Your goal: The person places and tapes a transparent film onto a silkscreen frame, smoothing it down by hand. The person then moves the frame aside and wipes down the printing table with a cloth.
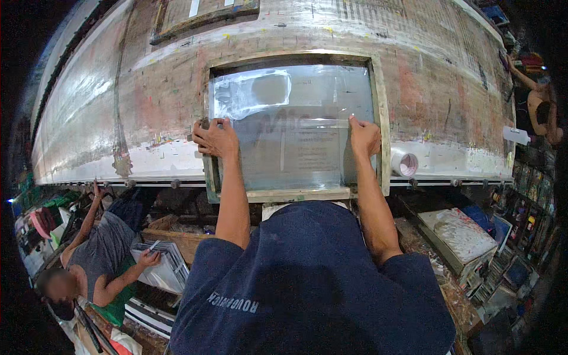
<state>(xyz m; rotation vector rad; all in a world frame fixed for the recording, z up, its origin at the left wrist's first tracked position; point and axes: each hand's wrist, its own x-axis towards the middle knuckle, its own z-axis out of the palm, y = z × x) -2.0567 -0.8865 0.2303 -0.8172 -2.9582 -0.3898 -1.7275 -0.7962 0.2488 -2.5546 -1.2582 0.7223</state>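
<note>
A wooden-framed printing screen (pixel 383 106) lies in front of me, its near edge overhanging the table's edge. Its grey mesh (pixel 266 160) shows faint lettering and a whitish patch at the far left. Between my hands, a strip of clear tape (pixel 296 123) runs across the mesh; whether it touches the mesh all along is hard to see. My left hand (pixel 218 137) is closed at the strip's left end, by the frame's left side. Thumb up, my right hand (pixel 365 137) pinches its right end, just inside the frame's right side.
A roll of clear tape (pixel 405 164) stands right of the screen on the long stained table (pixel 432 77). Another frame (pixel 204 26) lies at the far left. Left of me, a person (pixel 106 254) holds a small object; another person (pixel 538 106) is at the far right.
</note>
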